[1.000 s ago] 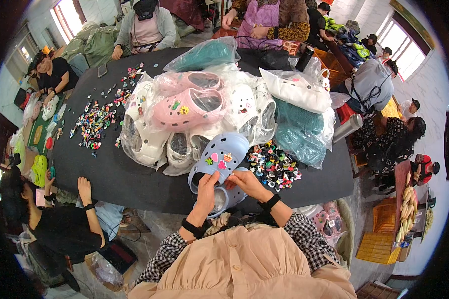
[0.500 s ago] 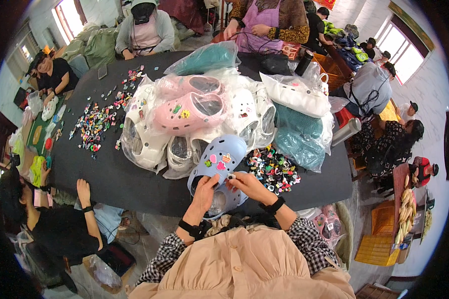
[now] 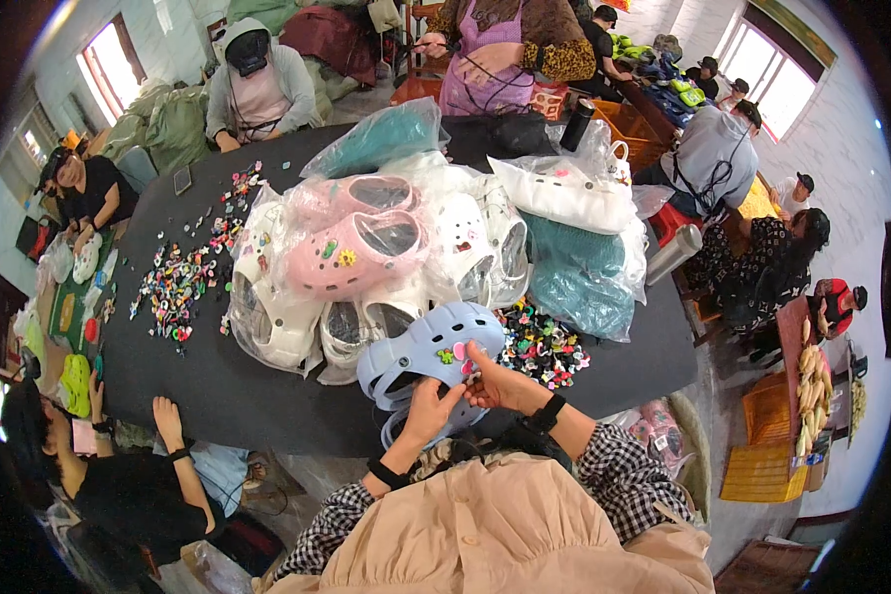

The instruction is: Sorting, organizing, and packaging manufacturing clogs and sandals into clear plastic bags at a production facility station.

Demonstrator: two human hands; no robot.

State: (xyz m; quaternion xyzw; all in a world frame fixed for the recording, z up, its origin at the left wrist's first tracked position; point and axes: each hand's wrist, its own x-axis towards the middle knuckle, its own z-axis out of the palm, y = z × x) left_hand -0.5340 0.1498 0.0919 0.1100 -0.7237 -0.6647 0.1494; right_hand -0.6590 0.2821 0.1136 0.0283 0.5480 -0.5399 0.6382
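A pale blue clog (image 3: 428, 337) lies tilted at the table's near edge, with green and pink shoe charms on its upper. My right hand (image 3: 503, 384) grips its side, thumb over the upper beside the charms and fingers curled beneath. At the clog's lower edge, by the opening, the fingers of my left hand (image 3: 431, 414) close on it; their tips meet those of the right hand. Whether a small charm is between the fingertips cannot be seen. Under my hands, part of a second pale blue clog (image 3: 465, 418) shows.
Bagged pink clogs (image 3: 358, 255) and white clogs (image 3: 285, 322) are heaped mid-table, beside bagged teal items (image 3: 579, 272). Loose charms lie in a pile (image 3: 544, 346) at right and a scatter (image 3: 180, 287) at left. A metal flask (image 3: 675, 252) stands at the right edge. Other people sit around.
The blue clog has turned, its toe now pointing more to the right. My right hand has shifted from a pinch near the charms to a grip on the clog's side.
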